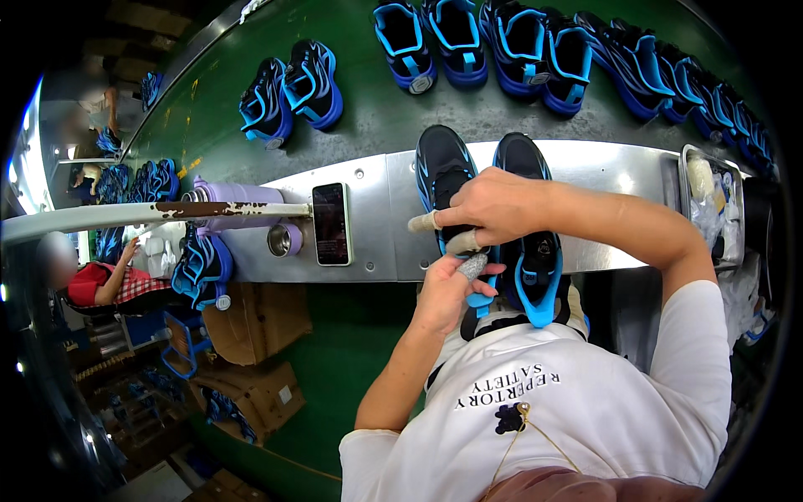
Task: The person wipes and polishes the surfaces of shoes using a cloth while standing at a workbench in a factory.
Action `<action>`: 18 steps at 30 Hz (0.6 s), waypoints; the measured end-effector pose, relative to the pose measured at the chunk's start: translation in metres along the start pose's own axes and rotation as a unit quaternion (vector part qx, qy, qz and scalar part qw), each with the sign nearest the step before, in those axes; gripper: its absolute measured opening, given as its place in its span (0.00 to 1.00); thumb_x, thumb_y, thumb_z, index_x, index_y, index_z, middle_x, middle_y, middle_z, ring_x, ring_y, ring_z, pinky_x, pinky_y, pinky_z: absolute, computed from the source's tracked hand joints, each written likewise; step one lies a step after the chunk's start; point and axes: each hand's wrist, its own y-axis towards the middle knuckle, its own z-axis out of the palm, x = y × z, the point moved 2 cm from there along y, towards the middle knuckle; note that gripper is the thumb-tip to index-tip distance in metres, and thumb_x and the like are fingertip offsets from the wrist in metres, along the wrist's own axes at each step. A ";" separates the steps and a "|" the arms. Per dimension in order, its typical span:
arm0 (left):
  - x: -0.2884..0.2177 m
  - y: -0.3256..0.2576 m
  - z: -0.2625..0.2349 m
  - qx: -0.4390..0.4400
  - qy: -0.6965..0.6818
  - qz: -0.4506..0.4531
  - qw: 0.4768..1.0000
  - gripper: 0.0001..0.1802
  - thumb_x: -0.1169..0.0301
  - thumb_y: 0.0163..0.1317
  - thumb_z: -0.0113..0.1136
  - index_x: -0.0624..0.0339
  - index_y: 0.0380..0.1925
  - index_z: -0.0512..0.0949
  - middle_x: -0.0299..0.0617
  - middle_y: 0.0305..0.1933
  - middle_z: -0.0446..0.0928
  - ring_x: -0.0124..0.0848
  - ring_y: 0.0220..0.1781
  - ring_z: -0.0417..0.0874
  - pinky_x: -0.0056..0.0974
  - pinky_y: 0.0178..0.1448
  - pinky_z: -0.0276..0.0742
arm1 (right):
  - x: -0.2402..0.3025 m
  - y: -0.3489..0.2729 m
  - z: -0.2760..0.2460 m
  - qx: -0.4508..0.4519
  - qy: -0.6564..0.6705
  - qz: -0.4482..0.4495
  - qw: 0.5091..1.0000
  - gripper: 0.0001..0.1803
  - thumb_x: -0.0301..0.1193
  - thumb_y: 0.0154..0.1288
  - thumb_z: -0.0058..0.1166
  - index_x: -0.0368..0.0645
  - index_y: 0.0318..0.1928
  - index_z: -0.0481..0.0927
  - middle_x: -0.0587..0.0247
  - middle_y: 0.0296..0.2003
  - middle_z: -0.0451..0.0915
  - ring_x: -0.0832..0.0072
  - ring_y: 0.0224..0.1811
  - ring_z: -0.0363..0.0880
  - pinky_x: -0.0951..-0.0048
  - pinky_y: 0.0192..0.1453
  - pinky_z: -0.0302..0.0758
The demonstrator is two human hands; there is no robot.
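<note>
A pair of black sneakers with blue trim lies side by side before me, toes pointing away. Over the opening of the left sneaker [442,159], my two hands meet. My left hand [446,294] is closed at its heel end, its thumb wrapped in a grey cover. From the right, my right hand [493,205] reaches across both shoes, with beige covers on two fingers. Its index finger points left while another bent finger meets the left thumb; what lies between them is hidden. Under my right wrist rests the right sneaker [539,263], its blue heel collar toward me.
On the metal ledge [619,171] lie a phone [331,224], a purple cup [285,240] and a purple bottle [251,195]. A worn white bar [125,215] crosses at left. More sneakers [452,38] line the green surface [360,125]. A metal tray [684,188] stands right; a person [109,284] sits left.
</note>
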 end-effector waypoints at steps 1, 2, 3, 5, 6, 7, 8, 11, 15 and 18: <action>-0.003 -0.001 0.002 -0.012 0.000 0.014 1.000 0.12 0.74 0.69 0.50 0.65 0.50 0.75 0.56 0.45 0.82 0.29 0.29 0.83 0.30 0.35 0.78 | -0.004 0.000 -0.002 -0.001 -0.001 0.000 1.000 0.24 0.36 0.56 0.57 0.51 0.56 0.78 0.63 0.28 0.75 0.59 0.31 0.77 0.61 0.36 0.75; -0.003 0.000 -0.001 -0.011 0.001 0.014 1.000 0.12 0.74 0.69 0.50 0.65 0.50 0.75 0.56 0.45 0.82 0.29 0.29 0.83 0.30 0.35 0.78 | -0.005 -0.001 -0.005 -0.035 -0.019 -0.062 0.997 0.29 0.36 0.58 0.57 0.55 0.62 0.72 0.64 0.27 0.73 0.61 0.30 0.75 0.62 0.36 0.74; -0.001 0.001 -0.006 0.002 -0.004 0.003 1.000 0.13 0.74 0.69 0.50 0.66 0.50 0.75 0.55 0.46 0.81 0.29 0.30 0.83 0.30 0.36 0.78 | -0.005 -0.003 -0.005 -0.067 -0.036 -0.123 0.990 0.34 0.35 0.60 0.57 0.60 0.69 0.67 0.65 0.26 0.71 0.63 0.29 0.73 0.63 0.36 0.73; 0.004 0.004 -0.011 0.016 -0.010 -0.008 1.000 0.13 0.75 0.69 0.49 0.66 0.50 0.75 0.55 0.46 0.81 0.30 0.31 0.83 0.30 0.36 0.78 | -0.008 -0.003 0.006 -0.077 -0.038 -0.137 0.987 0.31 0.35 0.60 0.57 0.59 0.66 0.71 0.66 0.26 0.71 0.64 0.29 0.72 0.63 0.36 0.73; 0.005 0.005 -0.012 0.020 -0.011 -0.005 1.000 0.13 0.75 0.69 0.50 0.66 0.50 0.75 0.55 0.46 0.81 0.30 0.31 0.83 0.30 0.36 0.78 | -0.005 -0.002 0.010 -0.085 -0.066 -0.130 0.986 0.30 0.36 0.60 0.57 0.59 0.65 0.73 0.66 0.26 0.71 0.64 0.29 0.73 0.63 0.35 0.73; 0.005 0.006 -0.012 0.025 -0.012 -0.001 1.000 0.12 0.75 0.69 0.50 0.66 0.50 0.75 0.55 0.46 0.81 0.31 0.31 0.83 0.30 0.36 0.79 | -0.002 -0.002 0.014 -0.092 -0.094 -0.124 0.984 0.28 0.36 0.60 0.57 0.59 0.63 0.75 0.66 0.26 0.71 0.65 0.29 0.74 0.63 0.35 0.73; 0.005 0.006 -0.010 0.027 -0.012 -0.001 1.000 0.12 0.75 0.69 0.50 0.66 0.50 0.75 0.55 0.46 0.81 0.31 0.31 0.83 0.30 0.36 0.79 | 0.001 -0.002 0.018 -0.090 -0.109 -0.079 0.987 0.24 0.37 0.61 0.57 0.59 0.60 0.78 0.65 0.26 0.71 0.65 0.28 0.75 0.63 0.33 0.73; 0.003 0.003 -0.007 0.007 -0.018 0.002 1.000 0.12 0.74 0.69 0.51 0.66 0.50 0.75 0.55 0.45 0.81 0.30 0.31 0.83 0.30 0.36 0.79 | -0.003 0.000 0.017 -0.087 -0.079 -0.068 0.991 0.25 0.38 0.61 0.56 0.59 0.61 0.77 0.65 0.25 0.72 0.64 0.27 0.76 0.63 0.30 0.73; 0.001 0.003 -0.008 0.012 -0.015 0.012 1.000 0.12 0.73 0.70 0.51 0.66 0.49 0.75 0.57 0.45 0.81 0.31 0.29 0.83 0.31 0.36 0.79 | -0.005 -0.002 -0.003 -0.055 -0.029 -0.097 0.993 0.32 0.33 0.58 0.58 0.59 0.66 0.71 0.61 0.31 0.70 0.64 0.35 0.71 0.62 0.39 0.71; 0.006 0.007 -0.011 0.020 -0.007 0.002 1.000 0.12 0.73 0.70 0.51 0.66 0.49 0.74 0.57 0.45 0.81 0.32 0.29 0.84 0.31 0.35 0.79 | 0.000 0.002 0.012 -0.062 -0.089 -0.130 0.986 0.33 0.33 0.58 0.58 0.59 0.66 0.71 0.60 0.32 0.70 0.63 0.36 0.71 0.62 0.40 0.71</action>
